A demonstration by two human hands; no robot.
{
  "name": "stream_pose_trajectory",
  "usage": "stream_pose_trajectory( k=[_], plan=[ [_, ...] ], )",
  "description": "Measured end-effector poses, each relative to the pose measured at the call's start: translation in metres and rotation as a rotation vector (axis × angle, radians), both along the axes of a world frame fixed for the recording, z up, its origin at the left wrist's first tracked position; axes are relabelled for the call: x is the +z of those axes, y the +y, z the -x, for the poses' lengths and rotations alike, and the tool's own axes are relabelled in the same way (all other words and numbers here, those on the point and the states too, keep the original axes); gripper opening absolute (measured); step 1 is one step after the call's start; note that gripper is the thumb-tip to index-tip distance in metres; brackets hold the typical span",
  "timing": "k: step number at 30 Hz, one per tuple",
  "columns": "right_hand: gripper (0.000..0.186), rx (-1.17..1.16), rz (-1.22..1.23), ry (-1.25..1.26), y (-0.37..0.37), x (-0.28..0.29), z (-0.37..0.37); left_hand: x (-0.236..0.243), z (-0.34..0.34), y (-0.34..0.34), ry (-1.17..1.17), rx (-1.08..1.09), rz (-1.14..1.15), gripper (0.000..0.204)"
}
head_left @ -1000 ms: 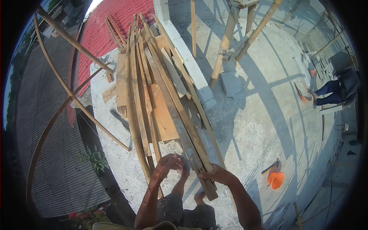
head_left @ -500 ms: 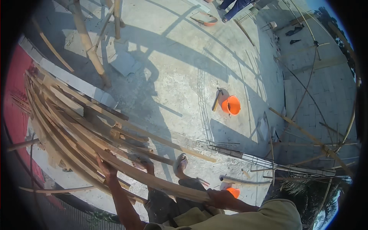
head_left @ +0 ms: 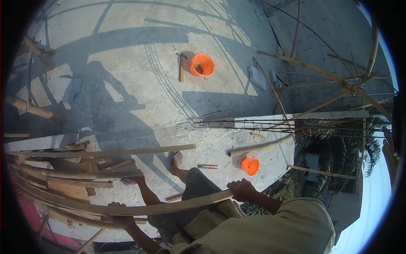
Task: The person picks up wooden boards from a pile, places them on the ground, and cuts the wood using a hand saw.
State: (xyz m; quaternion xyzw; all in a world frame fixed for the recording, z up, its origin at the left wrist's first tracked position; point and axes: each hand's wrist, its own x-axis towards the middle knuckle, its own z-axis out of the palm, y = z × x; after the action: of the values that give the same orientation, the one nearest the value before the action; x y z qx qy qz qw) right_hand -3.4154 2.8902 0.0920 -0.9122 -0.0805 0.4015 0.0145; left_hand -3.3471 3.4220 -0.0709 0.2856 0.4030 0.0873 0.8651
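Observation:
My right hand is wrapped round the near right end of a long wooden board. Farther along the same board, my left hand is closed on it, with fingers over its top edge. The board runs across my legs at waist level, its far left end reaching a pile of long wooden boards. Where it meets the pile, I cannot tell whether it rests on the others. My sandalled feet stand on concrete beyond the board.
An orange bucket stands ahead beside a hammer. Nearer are a second orange bucket, red-handled pincers and a bamboo pole. Thin rebar extends right, under crossed bamboo scaffolding. The slab edge drops toward palm fronds.
My view has turned to the right, so the pile and buckets sit farther left. Both hands keep hold of the board, which now lies more level across the view.

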Motion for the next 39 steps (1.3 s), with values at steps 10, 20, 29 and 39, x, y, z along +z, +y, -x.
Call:
stream_pose_trajectory(
  k=[10, 20, 29, 39],
  plan=[
    [0.048, -0.267, -0.070, 0.273, -0.102, -0.014, 0.054, 0.093, -0.008, -0.130, 0.171, -0.105, -0.113, 0.053],
    [0.074, -1.063, -0.945, 0.288, -0.105, -0.108, -0.044, 0.117, 0.017, -0.154, 0.350, -0.087, -0.220, 0.060],
    [0.068, -1.520, -1.108, 0.206, -0.008, -0.333, -0.122, 0.115, 0.067, -0.176, 0.387, 0.008, -0.050, 0.057],
    [0.075, -0.788, -1.362, 0.455, 0.256, -0.186, -0.267, 0.095, 0.114, -0.162, 0.366, 0.124, -0.143, 0.059]
  ],
)
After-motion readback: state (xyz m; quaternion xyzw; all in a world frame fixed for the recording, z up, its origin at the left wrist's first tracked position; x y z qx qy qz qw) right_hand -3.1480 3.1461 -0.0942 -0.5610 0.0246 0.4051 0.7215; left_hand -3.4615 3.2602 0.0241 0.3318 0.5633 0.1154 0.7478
